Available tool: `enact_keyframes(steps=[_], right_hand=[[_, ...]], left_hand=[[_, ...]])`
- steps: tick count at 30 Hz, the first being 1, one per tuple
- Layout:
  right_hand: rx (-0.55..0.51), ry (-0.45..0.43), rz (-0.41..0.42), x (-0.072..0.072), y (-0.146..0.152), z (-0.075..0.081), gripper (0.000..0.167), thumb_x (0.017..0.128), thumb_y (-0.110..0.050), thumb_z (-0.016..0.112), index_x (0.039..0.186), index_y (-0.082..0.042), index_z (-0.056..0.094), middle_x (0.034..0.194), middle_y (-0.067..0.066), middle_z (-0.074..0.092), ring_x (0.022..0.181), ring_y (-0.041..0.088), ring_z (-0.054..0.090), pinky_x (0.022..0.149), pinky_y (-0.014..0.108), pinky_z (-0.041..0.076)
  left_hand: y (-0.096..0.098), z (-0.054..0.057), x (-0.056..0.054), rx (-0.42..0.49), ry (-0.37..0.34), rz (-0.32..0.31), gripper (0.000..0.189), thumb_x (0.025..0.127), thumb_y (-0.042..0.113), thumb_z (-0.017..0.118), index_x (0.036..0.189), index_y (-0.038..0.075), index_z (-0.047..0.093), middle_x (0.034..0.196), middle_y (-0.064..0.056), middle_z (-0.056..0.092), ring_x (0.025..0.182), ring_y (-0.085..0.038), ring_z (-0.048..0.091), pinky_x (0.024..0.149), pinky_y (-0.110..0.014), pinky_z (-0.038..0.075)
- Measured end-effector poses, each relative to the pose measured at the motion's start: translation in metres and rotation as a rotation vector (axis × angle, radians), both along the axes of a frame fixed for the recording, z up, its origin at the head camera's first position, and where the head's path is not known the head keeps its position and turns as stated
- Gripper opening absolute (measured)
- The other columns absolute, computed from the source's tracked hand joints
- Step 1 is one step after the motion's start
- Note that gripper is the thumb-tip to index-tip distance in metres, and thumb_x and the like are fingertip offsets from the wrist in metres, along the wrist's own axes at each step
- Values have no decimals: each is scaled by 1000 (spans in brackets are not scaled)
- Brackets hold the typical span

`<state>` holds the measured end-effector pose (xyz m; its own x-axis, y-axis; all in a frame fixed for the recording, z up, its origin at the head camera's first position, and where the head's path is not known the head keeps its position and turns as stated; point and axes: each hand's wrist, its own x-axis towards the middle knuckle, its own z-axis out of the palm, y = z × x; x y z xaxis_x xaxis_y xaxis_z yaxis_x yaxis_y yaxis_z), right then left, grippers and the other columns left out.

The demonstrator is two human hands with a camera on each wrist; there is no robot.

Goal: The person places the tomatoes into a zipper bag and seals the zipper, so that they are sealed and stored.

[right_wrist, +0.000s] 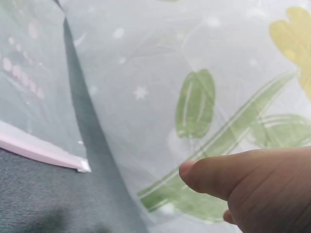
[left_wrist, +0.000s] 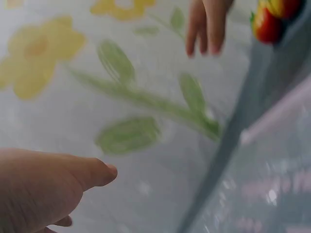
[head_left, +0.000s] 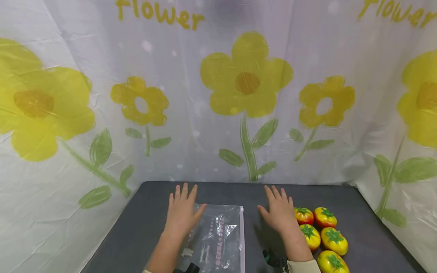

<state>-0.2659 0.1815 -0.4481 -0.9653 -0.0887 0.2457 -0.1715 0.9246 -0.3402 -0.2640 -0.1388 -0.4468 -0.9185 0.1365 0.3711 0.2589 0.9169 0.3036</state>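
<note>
My left hand is held with fingers spread over the left edge of a clear plastic zip bag. The bag lies flat, its pale pink zip strip along the right side and pink print on its face. To the right of the bag, my right hand hovers over the dark table, also with fingers spread and holding nothing. Beside it are several glossy yellow-and-red, tomato-like fruits with green star-shaped tops, partly hidden by the right forearm. Each wrist view shows its own thumb extended, with nothing gripped.
The dark grey table ends at a white curtain printed with yellow flowers, which hangs behind it and along both sides. Black wrist straps sit on the forearms.
</note>
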Motion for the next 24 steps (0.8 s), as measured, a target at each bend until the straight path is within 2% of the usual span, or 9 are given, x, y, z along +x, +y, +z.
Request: enact_keyframes(steps=[4, 7, 11, 15, 19, 21, 24], right_hand=[[-11, 6, 12, -3, 5, 9, 74, 95, -32, 72, 154, -1, 40, 155, 31, 38, 143, 57, 27, 110, 75, 17], [-15, -8, 25, -3, 6, 13, 72, 95, -32, 71, 153, 0, 41, 154, 30, 39, 143, 57, 28, 110, 75, 19], [-21, -21, 29, -1, 5, 15, 70, 95, -31, 71, 152, 0, 44, 153, 31, 41, 142, 57, 29, 109, 75, 19], [-27, -22, 31, 1, 3, 14, 69, 95, -30, 72, 150, 0, 46, 152, 31, 42, 142, 57, 30, 109, 75, 20], [-33, -20, 35, 3, 1, 14, 67, 94, -30, 73, 149, -1, 47, 151, 31, 42, 141, 58, 30, 108, 75, 21], [-38, -22, 37, 5, 2, 14, 68, 95, -30, 73, 150, -1, 47, 152, 31, 42, 142, 58, 30, 109, 75, 21], [-46, -29, 40, 5, 1, 14, 69, 95, -30, 72, 152, -1, 44, 152, 32, 42, 142, 58, 29, 109, 75, 21]], left_hand=[[20, 20, 11, -10, 28, -36, 69, 96, 41, 69, 149, 2, 49, 149, -29, 46, 138, -51, 42, 109, -64, 36], [38, 22, 16, -27, 16, -66, 62, 95, 39, 71, 141, 0, 56, 134, -25, 59, 120, -44, 60, 94, -57, 52], [60, 9, 19, -56, -17, -116, 46, 92, 37, 73, 120, 0, 68, 111, -18, 69, 94, -34, 69, 74, -47, 58], [80, -11, 22, -84, -72, -175, 26, 91, 35, 73, 88, 10, 71, 83, -5, 69, 70, -22, 67, 60, -39, 55], [96, -27, 29, -115, -145, -262, 37, 88, 42, 72, 64, 18, 57, 60, 7, 54, 53, -12, 51, 48, -34, 44], [103, -33, 34, -123, -176, -307, 44, 85, 45, 73, 58, 18, 52, 55, 7, 48, 49, -10, 44, 45, -32, 39], [109, -39, 40, -154, -230, -335, 48, 81, 49, 74, 55, 16, 51, 53, 5, 47, 47, -11, 40, 44, -31, 38]])
